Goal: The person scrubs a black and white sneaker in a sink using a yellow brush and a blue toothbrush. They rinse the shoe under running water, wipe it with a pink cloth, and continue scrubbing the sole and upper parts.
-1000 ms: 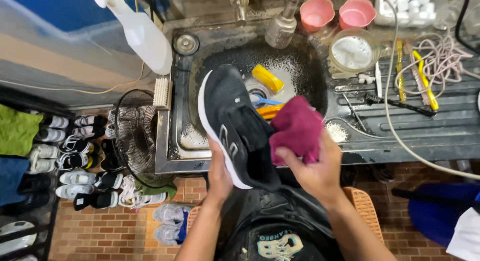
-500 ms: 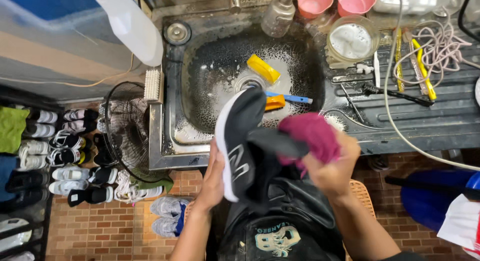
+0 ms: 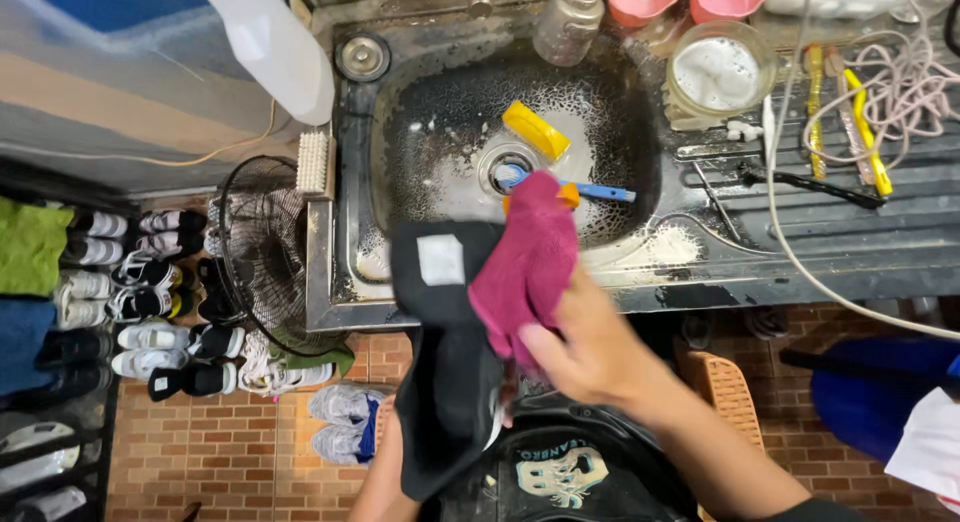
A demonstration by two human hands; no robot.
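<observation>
The right hand (image 3: 590, 357) is gripping a magenta cloth (image 3: 525, 267) with its fingers curled into it and is pressing it against a black shoe (image 3: 445, 367), which is hanging just in front of the near rim of the steel sink (image 3: 350, 282), over the person's lap. The left hand is lying hidden behind the shoe, so I cannot tell how it is holding. Inside the sink a yellow block (image 3: 536, 130) and a blue-handled brush (image 3: 590, 191) are lying near the drain, and a white scrub brush (image 3: 317, 165) is sitting on the sink's left edge.
</observation>
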